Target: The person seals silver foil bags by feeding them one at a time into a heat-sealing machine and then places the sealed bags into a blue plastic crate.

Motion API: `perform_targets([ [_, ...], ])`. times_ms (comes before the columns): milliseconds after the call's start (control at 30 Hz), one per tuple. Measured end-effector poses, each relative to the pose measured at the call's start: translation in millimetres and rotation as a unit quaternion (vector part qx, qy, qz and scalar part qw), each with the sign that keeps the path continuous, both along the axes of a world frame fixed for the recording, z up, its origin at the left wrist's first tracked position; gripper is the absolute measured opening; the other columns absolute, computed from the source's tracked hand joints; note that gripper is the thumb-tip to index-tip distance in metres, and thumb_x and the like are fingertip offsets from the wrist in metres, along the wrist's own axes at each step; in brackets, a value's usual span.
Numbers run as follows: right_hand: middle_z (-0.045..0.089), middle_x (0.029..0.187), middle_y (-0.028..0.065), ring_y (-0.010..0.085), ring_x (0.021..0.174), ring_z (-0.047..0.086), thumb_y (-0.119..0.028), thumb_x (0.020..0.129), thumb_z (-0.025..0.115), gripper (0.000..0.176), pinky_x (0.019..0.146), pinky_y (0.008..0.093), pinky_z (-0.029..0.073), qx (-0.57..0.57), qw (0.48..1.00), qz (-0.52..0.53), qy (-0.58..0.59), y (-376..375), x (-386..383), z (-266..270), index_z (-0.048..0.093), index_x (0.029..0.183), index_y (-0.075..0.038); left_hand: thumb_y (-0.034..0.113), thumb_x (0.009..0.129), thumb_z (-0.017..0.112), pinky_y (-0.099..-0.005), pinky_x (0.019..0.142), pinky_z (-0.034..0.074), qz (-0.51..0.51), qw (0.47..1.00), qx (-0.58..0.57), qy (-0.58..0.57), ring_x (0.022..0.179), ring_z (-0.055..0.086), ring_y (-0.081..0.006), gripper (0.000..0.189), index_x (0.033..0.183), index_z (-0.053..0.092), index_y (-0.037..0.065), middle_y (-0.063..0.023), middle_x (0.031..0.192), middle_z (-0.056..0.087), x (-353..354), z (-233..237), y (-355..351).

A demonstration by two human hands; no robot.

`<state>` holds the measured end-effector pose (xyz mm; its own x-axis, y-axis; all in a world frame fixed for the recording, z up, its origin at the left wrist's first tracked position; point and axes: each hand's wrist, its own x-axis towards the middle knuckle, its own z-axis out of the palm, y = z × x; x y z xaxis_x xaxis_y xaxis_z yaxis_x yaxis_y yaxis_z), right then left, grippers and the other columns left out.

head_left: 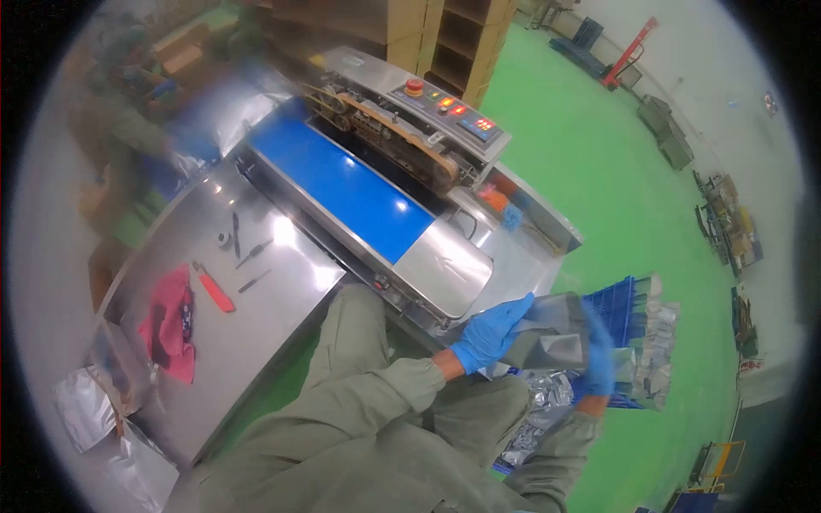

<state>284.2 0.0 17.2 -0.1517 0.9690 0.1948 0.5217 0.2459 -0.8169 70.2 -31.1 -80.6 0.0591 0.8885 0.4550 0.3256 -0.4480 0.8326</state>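
Both hands wear blue gloves. My left hand is closed on the left edge of a silvery grey bag, near the metal end of the belt machine. On the bag's right side is my right hand, blurred by motion, so its fingers cannot be made out. Below and to the right, a blue crate holds more silvery bags. The sealing machine has lit red displays and a blue belt in front of it.
A steel table on the left carries a red-handled tool, a pink cloth and thin dark tools. More silver bags lie at lower left. Blurred people are at upper left. Brown shelving stands behind the machine.
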Motion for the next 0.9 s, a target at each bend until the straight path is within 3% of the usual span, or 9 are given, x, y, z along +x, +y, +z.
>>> perform_targets([
  [67, 0.063, 0.105, 0.0111, 0.0206, 0.102, 0.057, -0.006, 0.085, 0.054, 0.032, 0.090, 0.0315, 0.044, -0.051, 0.992, 0.101, -0.059, 3.3, 51.2, -67.9, 0.059, 0.115, 0.001, 0.001, 0.083, 0.048, -0.0372, 0.097, 0.042, -0.006, 0.998, 0.051, -0.026, 0.115, 0.052, -0.0340, 0.054, 0.136, 0.040, 0.007, -0.0190, 0.128, 0.051, 1.3, -4.4, -1.8],
  [200, 0.060, 0.108, 0.0065, 0.0155, 0.097, 0.054, -0.007, 0.080, 0.057, 0.030, 0.085, 0.0290, 0.044, -0.093, 0.976, 0.191, -0.055, -0.7, 24.4, -73.1, 0.058, 0.109, 0.002, 0.000, 0.083, 0.048, -0.0364, 0.098, 0.042, -0.036, 0.996, 0.026, -0.078, 0.115, 0.053, -0.0321, 0.049, 0.131, 0.047, 0.006, -0.0197, 0.128, 0.051, -1.7, 4.8, -10.9],
  [300, 0.060, 0.098, 0.0049, 0.0142, 0.089, 0.053, -0.009, 0.084, 0.056, 0.024, 0.080, 0.0279, 0.044, 0.095, 0.979, 0.090, -0.157, -19.2, 34.2, -87.2, 0.057, 0.104, 0.003, 0.004, 0.084, 0.050, -0.0358, 0.094, 0.045, -0.042, 0.995, 0.053, -0.073, 0.110, 0.057, -0.0298, 0.043, 0.127, 0.051, 0.004, -0.0202, 0.121, 0.056, -7.7, 39.3, -20.8],
  [367, 0.058, 0.087, 0.0026, 0.0131, 0.079, 0.051, -0.012, 0.088, 0.053, 0.021, 0.073, 0.0274, 0.043, 0.126, 0.978, -0.115, 0.117, -44.4, 14.7, -73.3, 0.057, 0.101, 0.003, 0.011, 0.088, 0.051, -0.0353, 0.084, 0.048, 0.008, 0.993, 0.022, -0.114, 0.095, 0.063, -0.0286, 0.031, 0.117, 0.057, 0.002, -0.0206, 0.106, 0.062, -24.9, 66.7, -29.1],
  [467, 0.058, 0.096, 0.0081, 0.0149, 0.089, 0.051, -0.008, 0.087, 0.049, 0.023, 0.080, 0.0288, 0.042, 0.075, 0.977, -0.158, 0.120, -68.0, -28.7, 11.0, 0.057, 0.105, 0.003, 0.023, 0.093, 0.049, -0.0391, 0.070, 0.049, 0.050, 0.992, -0.097, -0.067, 0.084, 0.064, -0.0351, 0.027, 0.108, 0.062, 0.004, -0.0230, 0.086, 0.062, -68.4, 108.6, -20.5],
  [567, 0.047, 0.075, 0.0017, 0.0115, 0.069, 0.043, -0.007, 0.088, 0.048, 0.010, 0.062, 0.0278, 0.038, 0.160, 0.951, -0.206, 0.168, -53.9, -82.6, 41.0, 0.051, 0.083, 0.001, 0.026, 0.094, 0.047, -0.0403, 0.063, 0.046, 0.133, 0.974, -0.038, -0.178, 0.075, 0.061, -0.0378, 0.030, 0.092, 0.062, -0.001, -0.0250, 0.078, 0.059, -88.1, 127.9, 19.2],
  [667, 0.040, 0.068, -0.0002, 0.0104, 0.063, 0.041, -0.005, 0.084, 0.047, 0.014, 0.055, 0.0268, 0.034, 0.204, 0.952, -0.212, 0.088, -14.9, -111.8, 25.2, 0.049, 0.071, 0.000, 0.024, 0.092, 0.045, -0.0407, 0.065, 0.045, 0.143, 0.974, 0.020, -0.177, 0.075, 0.060, -0.0384, 0.033, 0.089, 0.061, -0.004, -0.0260, 0.080, 0.059, -118.8, 105.9, 70.6],
  [833, 0.038, 0.064, 0.0005, 0.0100, 0.061, 0.037, -0.006, 0.083, 0.048, 0.017, 0.055, 0.0272, 0.034, 0.138, 0.962, -0.189, 0.139, 19.5, -147.6, -34.1, 0.044, 0.068, -0.001, 0.030, 0.086, 0.043, -0.0421, 0.071, 0.045, 0.112, 0.969, -0.211, -0.068, 0.082, 0.060, -0.0408, 0.041, 0.086, 0.061, -0.007, -0.0291, 0.083, 0.060, -165.8, 33.1, 109.3],
  [900, 0.038, 0.063, 0.0005, 0.0098, 0.061, 0.036, -0.006, 0.084, 0.048, 0.017, 0.054, 0.0275, 0.034, 0.124, 0.963, -0.193, 0.140, 18.1, -155.3, -37.3, 0.043, 0.068, -0.001, 0.030, 0.085, 0.043, -0.0422, 0.071, 0.045, 0.106, 0.971, -0.207, -0.059, 0.082, 0.060, -0.0410, 0.041, 0.086, 0.061, -0.007, -0.0302, 0.084, 0.059, -173.3, 15.1, 117.3],
])
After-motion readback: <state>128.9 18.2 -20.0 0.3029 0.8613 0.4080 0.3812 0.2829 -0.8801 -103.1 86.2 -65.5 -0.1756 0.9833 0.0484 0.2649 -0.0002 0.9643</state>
